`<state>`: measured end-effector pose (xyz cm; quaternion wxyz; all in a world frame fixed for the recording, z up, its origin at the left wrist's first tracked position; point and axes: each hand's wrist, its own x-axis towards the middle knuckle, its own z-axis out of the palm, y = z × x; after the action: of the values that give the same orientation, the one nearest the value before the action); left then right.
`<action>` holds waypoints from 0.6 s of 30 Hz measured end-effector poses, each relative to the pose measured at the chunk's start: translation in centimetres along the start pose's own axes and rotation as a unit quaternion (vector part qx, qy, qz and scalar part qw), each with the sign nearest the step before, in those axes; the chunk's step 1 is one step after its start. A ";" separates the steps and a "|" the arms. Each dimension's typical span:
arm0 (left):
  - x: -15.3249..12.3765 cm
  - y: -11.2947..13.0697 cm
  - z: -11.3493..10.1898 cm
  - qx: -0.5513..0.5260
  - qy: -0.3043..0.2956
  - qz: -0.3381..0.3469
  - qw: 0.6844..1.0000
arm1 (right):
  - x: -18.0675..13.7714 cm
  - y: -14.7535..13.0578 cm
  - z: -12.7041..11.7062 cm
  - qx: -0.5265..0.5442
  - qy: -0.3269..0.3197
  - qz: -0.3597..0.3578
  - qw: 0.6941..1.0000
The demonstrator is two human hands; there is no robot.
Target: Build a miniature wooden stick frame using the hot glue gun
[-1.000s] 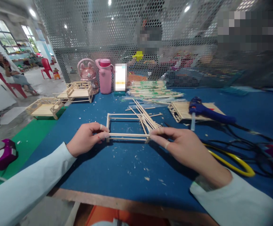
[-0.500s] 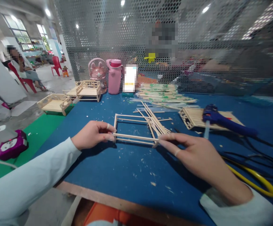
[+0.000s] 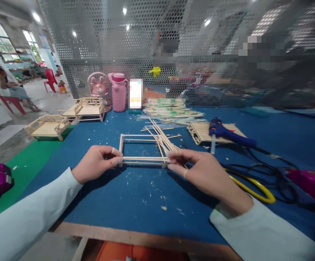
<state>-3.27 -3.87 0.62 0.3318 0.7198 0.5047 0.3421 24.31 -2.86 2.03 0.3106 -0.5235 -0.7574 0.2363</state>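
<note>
Fingers of the left hand (image 3: 94, 165) pinched the stick frame (image 3: 142, 158) at its near left corner in the head view. Thumb and fingertips of the right hand (image 3: 203, 170) had parted slightly at the near right corner, probably steadying that end more loosely; whether they gripped could not be told. Unlike half a second earlier, everything sat farther left in view, the stick frame remaining on the blue tabletop (image 3: 135, 203) beside loose sticks (image 3: 164, 135).
</note>
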 end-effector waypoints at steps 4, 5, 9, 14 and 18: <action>0.0 0.1 -0.1 0.011 -0.008 0.007 1.000 | 0.1 0.4 -0.1 0.035 0.013 0.001 0.999; 0.0 0.1 -0.2 0.013 -0.010 0.008 1.000 | 0.1 0.4 -0.2 0.034 0.017 -0.001 0.999; -0.1 0.0 -0.2 0.022 -0.014 0.014 1.000 | 0.0 0.0 -0.5 -0.001 0.003 -0.011 1.000; -0.1 -0.1 -0.2 0.026 -0.016 0.011 0.999 | -0.1 -0.6 -0.5 -0.014 -0.002 0.001 1.000; -0.1 0.1 -0.2 0.021 -0.016 0.005 1.000 | 0.0 -0.2 -0.4 0.013 -0.013 0.015 1.000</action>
<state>-3.43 -3.95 0.82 0.3235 0.7343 0.5030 0.3211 24.47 -2.90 2.39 0.3042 -0.5275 -0.7503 0.2573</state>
